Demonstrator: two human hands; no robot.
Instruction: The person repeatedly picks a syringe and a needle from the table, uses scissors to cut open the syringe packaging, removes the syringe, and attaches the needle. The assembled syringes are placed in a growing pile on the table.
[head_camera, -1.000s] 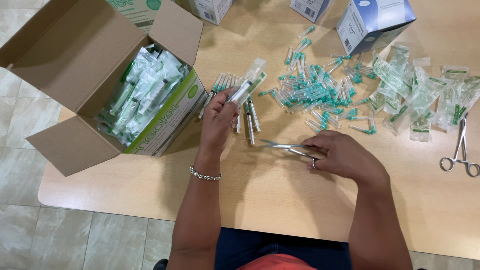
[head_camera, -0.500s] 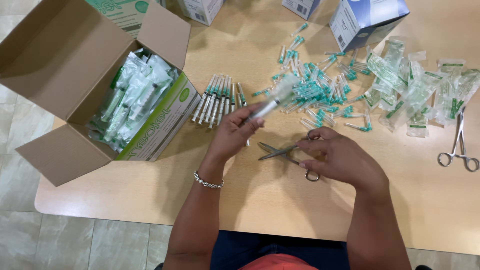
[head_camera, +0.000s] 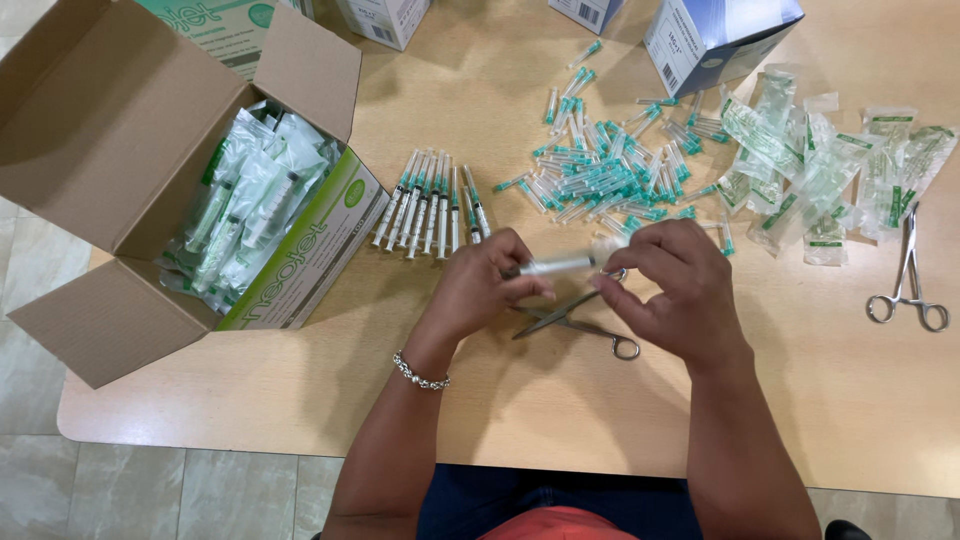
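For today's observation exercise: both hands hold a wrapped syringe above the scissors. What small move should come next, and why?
Probably peel the wrapper open: the left hand and right hand pinch opposite ends of the wrapped syringe, the scissors lie unused below, and unwrapped syringes sit lined up nearby.

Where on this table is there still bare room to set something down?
Bare wood lies along the near table edge, between the cardboard box and the left hand, and below the forceps. The far side is crowded with capped needles and empty wrappers.
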